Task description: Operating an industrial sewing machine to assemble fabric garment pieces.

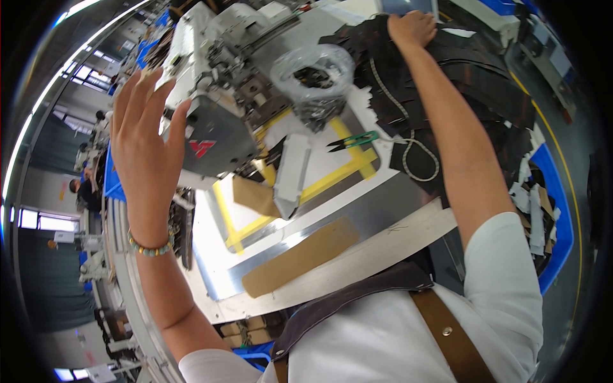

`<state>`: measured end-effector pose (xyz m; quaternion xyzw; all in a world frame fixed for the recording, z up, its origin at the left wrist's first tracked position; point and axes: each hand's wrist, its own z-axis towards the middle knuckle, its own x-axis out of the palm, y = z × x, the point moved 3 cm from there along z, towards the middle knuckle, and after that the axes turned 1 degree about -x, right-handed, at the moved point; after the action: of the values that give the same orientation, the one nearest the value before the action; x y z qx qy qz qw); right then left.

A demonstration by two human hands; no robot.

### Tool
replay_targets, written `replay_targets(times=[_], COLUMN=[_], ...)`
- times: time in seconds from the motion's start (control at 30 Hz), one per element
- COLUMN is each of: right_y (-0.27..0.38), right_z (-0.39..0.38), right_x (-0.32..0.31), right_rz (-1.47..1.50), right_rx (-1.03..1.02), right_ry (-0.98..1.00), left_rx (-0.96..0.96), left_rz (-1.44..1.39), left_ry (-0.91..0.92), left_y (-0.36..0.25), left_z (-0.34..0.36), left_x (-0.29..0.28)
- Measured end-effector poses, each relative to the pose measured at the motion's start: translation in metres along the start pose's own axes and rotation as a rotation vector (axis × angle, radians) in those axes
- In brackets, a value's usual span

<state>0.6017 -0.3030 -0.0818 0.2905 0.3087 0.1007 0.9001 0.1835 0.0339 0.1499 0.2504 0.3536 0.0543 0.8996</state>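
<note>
My left hand [148, 131] is raised, fingers spread and holding nothing, in front of the grey-white sewing machine [217, 137]. At the far right, my right hand [412, 29] rests on a pile of dark, flat cut pieces [472, 92]. Its fingers are curled, and what they grip, if anything, is hidden. Green-handled thread snips [355, 140] lie on the table, with a white cord [408, 115] looping across the dark pieces. Beside the machine sit a light grey angular block [294, 169] and a tan piece [252, 196].
A clear plastic bag [313, 80] with dark bits stands behind the snips. Yellow tape [338, 172] frames part of the white tabletop. A brown strip [300, 258] lies along the near edge. Right of the table, a blue bin [562, 217] holds scraps.
</note>
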Motion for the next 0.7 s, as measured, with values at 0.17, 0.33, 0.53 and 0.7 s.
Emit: replay_targets(times=[0.17, 0.33, 0.53, 0.7], right_y=[0.118, 0.193, 0.202, 0.210], right_z=[-0.099, -0.187, -0.215, -0.204], right_x=[-0.069, -0.145, -0.147, -0.170], right_rz=[0.513, 1.000, 1.115, 1.262], right_rx=[-0.346, -0.382, -0.407, -0.417], right_ry=[-0.344, 0.784, 0.972, 0.846], left_rx=[-0.057, -0.032, 0.000, -0.006], left_rz=[0.063, 0.059, 0.032, -0.049], left_ry=[0.051, 0.055, 0.096, 0.108], left_y=[0.018, 0.015, -0.006, -0.024], left_z=[-0.021, -0.019, -0.023, -0.024], left_x=[-0.002, -0.002, -0.008, -0.006])
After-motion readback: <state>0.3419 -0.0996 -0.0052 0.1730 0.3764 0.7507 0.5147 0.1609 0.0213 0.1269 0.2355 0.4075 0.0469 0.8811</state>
